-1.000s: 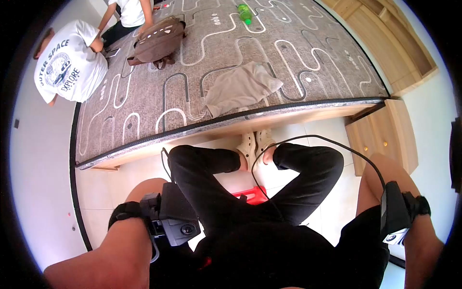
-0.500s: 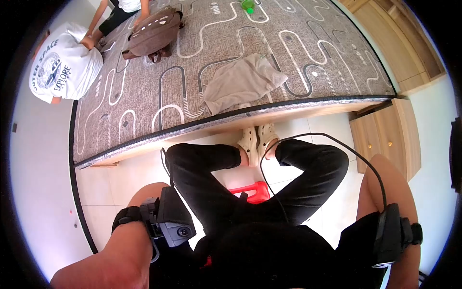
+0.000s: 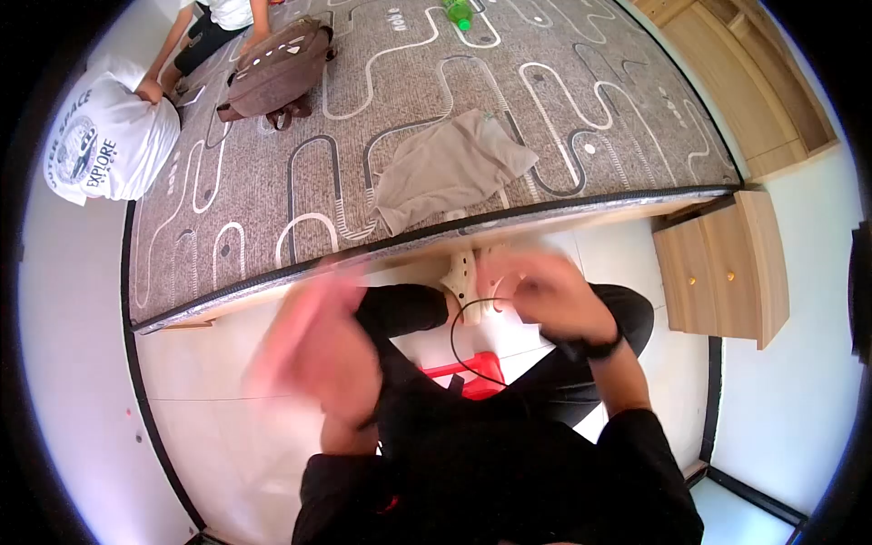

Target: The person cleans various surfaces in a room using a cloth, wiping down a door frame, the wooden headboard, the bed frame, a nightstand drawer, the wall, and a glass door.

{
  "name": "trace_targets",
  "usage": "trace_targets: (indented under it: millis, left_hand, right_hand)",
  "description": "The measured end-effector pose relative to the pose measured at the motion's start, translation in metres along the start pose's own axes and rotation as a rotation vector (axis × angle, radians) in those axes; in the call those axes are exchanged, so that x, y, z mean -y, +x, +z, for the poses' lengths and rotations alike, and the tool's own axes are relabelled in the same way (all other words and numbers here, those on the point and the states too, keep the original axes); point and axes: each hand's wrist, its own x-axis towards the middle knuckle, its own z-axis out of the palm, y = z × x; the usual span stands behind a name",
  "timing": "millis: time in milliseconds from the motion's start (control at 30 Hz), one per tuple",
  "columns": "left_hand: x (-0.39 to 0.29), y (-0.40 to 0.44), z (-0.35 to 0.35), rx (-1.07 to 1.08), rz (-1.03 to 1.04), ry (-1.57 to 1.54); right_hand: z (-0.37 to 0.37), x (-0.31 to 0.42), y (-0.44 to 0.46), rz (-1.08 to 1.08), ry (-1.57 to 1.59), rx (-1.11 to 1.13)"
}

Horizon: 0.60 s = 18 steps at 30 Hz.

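Note:
Above my left thigh, my left hand (image 3: 318, 336) is raised and smeared by motion, so its fingers cannot be made out. My right hand (image 3: 543, 286) is up in front of my right knee, also blurred, with a black band at the wrist. No object shows clearly in either hand. Beyond both hands, a beige-grey cloth (image 3: 454, 171) lies loosely creased near the front edge of the patterned mattress (image 3: 381, 82). A black cable (image 3: 454, 338) loops down beside my right hand.
A brown backpack (image 3: 282, 71) and a green bottle (image 3: 459, 14) lie on the mattress. One person in a white shirt (image 3: 113, 136) sits at the left edge, another person behind. A wooden cabinet (image 3: 722, 272) stands right; a red plastic object (image 3: 481, 377) is between my legs.
Both hands have swung up and inward from low at my sides to in front of my knees. The view has shifted slightly. The cloth stays at the mattress edge.

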Motion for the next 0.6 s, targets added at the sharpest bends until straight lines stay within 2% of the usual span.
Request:
trace_targets:
  millis: [33,67,100,167,200,233,267,333,400,467,600]
  left_hand:
    - [0.04,0.014,0.0,0.044,-0.036,0.506]
    - [0.053,0.027,0.013,0.248,-0.157,0.701]
    - [0.095,0.024,0.002,0.353,-0.088,0.952]
    - [0.169,0.005,-0.023,0.362,0.073,1.367]
    - [0.193,-0.005,-0.039,0.361,0.07,1.37]
    - [0.213,-0.012,-0.054,0.483,0.076,1.503]
    - [0.228,-0.01,-0.065,0.606,0.085,1.635]
    - [0.243,0.004,-0.08,0.657,0.101,1.602]
    - [0.254,0.015,-0.094,0.715,0.097,1.563]
    - [0.263,0.031,-0.104,0.963,-0.051,1.575]
    - [0.282,0.063,-0.101,1.01,-0.082,1.534]
  right_hand:
    - [-0.001,-0.033,0.03,-0.085,-0.14,-0.26]
    - [-0.007,-0.08,0.049,-0.148,-0.642,-0.484]
    - [-0.017,-0.119,0.065,-0.1,-0.756,-0.55]
    - [-0.026,-0.169,0.087,-0.046,-0.865,-0.608]
    - [-0.028,-0.186,0.097,0.036,-1.071,-0.585]
    - [-0.029,-0.197,0.106,0.119,-1.276,-0.556]
    - [-0.03,-0.204,0.114,0.115,-1.274,-0.556]
    - [-0.033,-0.214,0.13,0.482,-1.186,-0.439]
    - [-0.046,-0.219,0.144,0.564,-1.2,-0.362]
    - [-0.06,-0.196,0.161,0.745,-1.119,-0.201]
    - [-0.077,-0.2,0.187,0.769,-1.139,-0.205]
